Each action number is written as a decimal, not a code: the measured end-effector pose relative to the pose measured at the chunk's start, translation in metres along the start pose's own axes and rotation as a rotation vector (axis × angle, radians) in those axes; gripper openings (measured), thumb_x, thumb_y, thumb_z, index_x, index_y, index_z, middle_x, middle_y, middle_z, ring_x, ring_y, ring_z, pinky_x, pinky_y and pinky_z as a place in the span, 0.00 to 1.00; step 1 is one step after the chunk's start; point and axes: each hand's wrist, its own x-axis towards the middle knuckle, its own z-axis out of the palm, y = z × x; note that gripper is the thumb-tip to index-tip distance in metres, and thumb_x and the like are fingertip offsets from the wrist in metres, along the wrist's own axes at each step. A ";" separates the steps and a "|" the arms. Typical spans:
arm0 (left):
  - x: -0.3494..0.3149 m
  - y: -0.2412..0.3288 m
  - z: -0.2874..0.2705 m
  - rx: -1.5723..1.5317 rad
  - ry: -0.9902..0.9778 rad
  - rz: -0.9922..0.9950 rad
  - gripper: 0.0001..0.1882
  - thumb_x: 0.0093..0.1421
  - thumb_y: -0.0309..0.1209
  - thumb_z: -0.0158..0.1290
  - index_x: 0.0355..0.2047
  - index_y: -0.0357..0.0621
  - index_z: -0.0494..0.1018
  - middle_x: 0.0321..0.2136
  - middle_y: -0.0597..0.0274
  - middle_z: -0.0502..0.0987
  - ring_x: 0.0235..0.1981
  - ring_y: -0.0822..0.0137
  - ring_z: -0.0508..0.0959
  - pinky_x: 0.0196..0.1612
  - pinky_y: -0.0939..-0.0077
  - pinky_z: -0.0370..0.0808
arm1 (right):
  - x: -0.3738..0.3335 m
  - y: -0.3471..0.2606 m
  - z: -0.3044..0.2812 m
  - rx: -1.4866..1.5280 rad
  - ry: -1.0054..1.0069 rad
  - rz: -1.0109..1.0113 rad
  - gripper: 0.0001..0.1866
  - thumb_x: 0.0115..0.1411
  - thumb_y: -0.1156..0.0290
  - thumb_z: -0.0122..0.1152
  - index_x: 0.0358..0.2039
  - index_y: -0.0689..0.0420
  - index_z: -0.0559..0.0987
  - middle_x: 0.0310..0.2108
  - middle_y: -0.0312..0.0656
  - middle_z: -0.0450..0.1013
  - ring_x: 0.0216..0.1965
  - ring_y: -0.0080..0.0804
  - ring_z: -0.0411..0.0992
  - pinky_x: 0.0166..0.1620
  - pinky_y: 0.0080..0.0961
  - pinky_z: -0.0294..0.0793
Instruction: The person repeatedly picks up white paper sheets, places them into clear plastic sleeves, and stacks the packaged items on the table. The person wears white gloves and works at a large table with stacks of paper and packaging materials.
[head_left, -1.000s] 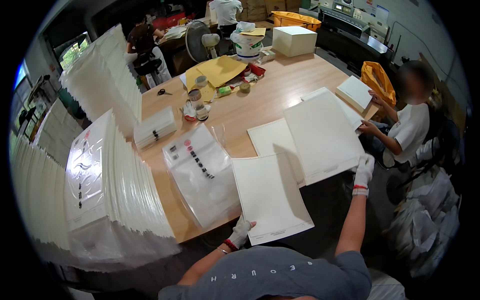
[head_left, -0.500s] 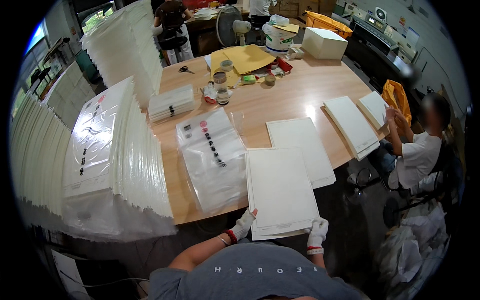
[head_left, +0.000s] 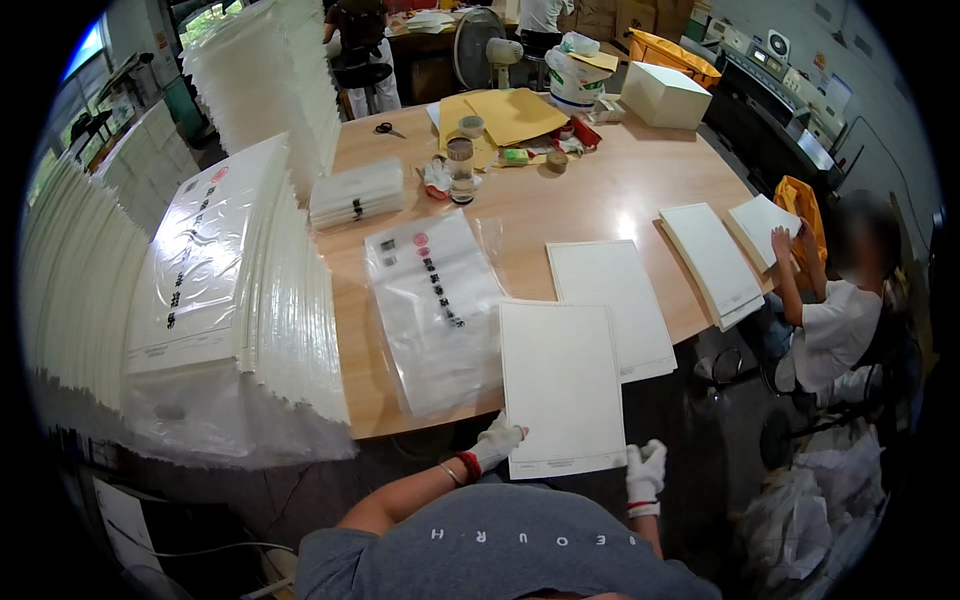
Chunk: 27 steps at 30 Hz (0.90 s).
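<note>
A stack of large off-white paper sheets (head_left: 562,385) stands out over the table's near edge toward me, its edges lying even. My left hand (head_left: 497,443), in a white glove with bare fingertips showing, grips the stack's lower left edge, thumb on top. Just beside the lower right corner is my right hand (head_left: 646,472), also gloved; its fingers are loosely bent and slightly apart, with nothing seen in them. Behind the held stack lies another pile of off-white sheets (head_left: 605,285). Left of it are flat clear plastic bags (head_left: 430,320) with black and red print.
Tall stacks of bagged sheets (head_left: 215,260) crowd the left side. Farther back on the table (head_left: 510,215) are a bundle of bags (head_left: 357,192), a jar (head_left: 460,170), scissors (head_left: 388,130) and yellow envelopes (head_left: 515,115). A co-worker (head_left: 835,315) handles sheets (head_left: 762,225) at the right, near another paper pile (head_left: 708,260).
The stack's fanned lower edges have come even. My right hand has moved from its lower right corner slightly to the right, and its fingers have loosened. My left hand keeps its grip.
</note>
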 end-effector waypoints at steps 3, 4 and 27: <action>-0.009 0.026 -0.010 0.215 -0.004 -0.020 0.25 0.53 0.32 0.48 0.50 0.35 0.57 0.44 0.43 0.69 0.46 0.54 0.69 0.48 0.65 0.65 | 0.060 -0.001 0.008 0.394 -0.152 -0.057 0.24 0.53 0.66 0.60 0.48 0.61 0.66 0.42 0.43 0.68 0.42 0.29 0.67 0.45 0.26 0.68; -0.012 0.036 -0.012 0.284 -0.010 -0.028 0.25 0.53 0.33 0.49 0.49 0.35 0.57 0.44 0.42 0.68 0.46 0.53 0.70 0.48 0.65 0.65 | 0.077 -0.011 0.018 0.572 -0.343 -0.042 0.27 0.55 0.68 0.56 0.55 0.59 0.61 0.50 0.48 0.63 0.46 0.31 0.66 0.46 0.26 0.67; 0.044 0.100 -0.109 0.879 0.018 0.339 0.17 0.51 0.29 0.49 0.43 0.39 0.69 0.28 0.60 0.75 0.26 0.61 0.75 0.29 0.71 0.71 | 0.014 -0.137 0.038 0.601 -0.389 -0.491 0.09 0.53 0.74 0.51 0.34 0.63 0.74 0.28 0.40 0.72 0.29 0.25 0.69 0.33 0.21 0.68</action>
